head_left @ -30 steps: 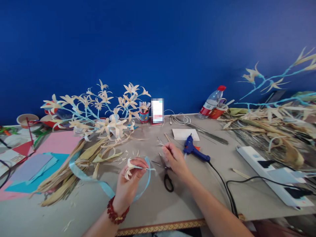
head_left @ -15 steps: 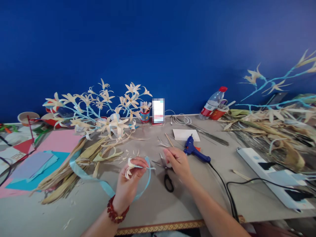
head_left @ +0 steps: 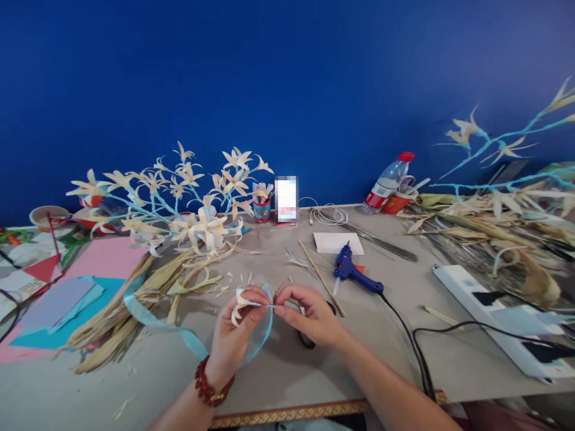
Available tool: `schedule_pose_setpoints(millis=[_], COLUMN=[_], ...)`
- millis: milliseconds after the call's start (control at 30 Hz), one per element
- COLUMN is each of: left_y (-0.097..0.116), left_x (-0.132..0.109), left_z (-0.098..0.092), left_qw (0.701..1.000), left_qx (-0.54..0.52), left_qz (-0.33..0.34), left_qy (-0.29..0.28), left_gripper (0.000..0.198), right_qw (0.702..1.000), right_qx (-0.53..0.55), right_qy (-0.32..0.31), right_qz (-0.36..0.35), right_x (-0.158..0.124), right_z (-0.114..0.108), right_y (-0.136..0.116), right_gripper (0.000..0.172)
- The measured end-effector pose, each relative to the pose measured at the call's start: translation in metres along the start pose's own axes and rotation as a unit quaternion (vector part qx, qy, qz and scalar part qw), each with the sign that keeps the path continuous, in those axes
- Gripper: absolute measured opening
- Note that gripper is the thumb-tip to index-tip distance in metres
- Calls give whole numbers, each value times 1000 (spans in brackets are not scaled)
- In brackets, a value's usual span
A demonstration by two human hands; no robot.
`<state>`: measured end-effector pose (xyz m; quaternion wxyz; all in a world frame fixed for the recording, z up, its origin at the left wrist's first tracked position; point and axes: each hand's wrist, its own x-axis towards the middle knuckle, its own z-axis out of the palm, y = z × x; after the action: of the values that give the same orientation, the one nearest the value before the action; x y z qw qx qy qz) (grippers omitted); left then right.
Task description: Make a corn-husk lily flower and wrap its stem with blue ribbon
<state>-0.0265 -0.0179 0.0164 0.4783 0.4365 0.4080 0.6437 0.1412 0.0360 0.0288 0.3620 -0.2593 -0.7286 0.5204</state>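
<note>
My left hand, with a beaded bracelet at the wrist, is closed on a small cream corn-husk flower. The flower points left and its thin stem runs right. My right hand pinches the stem's tip between thumb and fingers, close to the left fingertips. A light blue ribbon loops up past the left fingers and trails left over the table. Under the right hand lie black-handled scissors, mostly hidden.
Right of my hands sit a blue glue gun, a thin stick and a white power strip. Finished flower branches stand back left above dried husks. A bottle and a phone are at the back.
My right hand has moved down and left from above the scissors to the stem and now pinches its end. The left hand stays almost still with the flower.
</note>
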Motion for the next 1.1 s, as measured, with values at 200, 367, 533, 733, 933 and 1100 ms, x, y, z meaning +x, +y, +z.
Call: schedule_pose_setpoints(millis=[200, 367, 533, 733, 933, 1100], left_y=[-1, -3, -1, 2, 0, -2], left_x=[-1, 1, 2, 2, 1, -1], left_z=[2, 1, 2, 3, 2, 4], left_qw=[1000, 1000, 999, 999, 999, 998], left_qx=[12, 19, 28, 21, 29, -14], left_qz=[-18, -14, -21, -37, -33, -67], left_qy=[18, -1, -6, 3, -9, 14], left_gripper=[4, 2, 5, 6, 4, 8], right_qw=[996, 996, 999, 994, 996, 972], right_qx=[-78, -75, 38, 93, 72, 216], right_qy=[12, 8, -18, -23, -24, -18], right_qz=[-29, -44, 13, 47, 57, 89], right_x=[-2, -2, 0, 1, -2, 0], right_z=[1, 2, 2, 1, 3, 10], right_y=[-1, 3, 1, -1, 3, 9], right_gripper=[18, 14, 22, 32, 25, 26])
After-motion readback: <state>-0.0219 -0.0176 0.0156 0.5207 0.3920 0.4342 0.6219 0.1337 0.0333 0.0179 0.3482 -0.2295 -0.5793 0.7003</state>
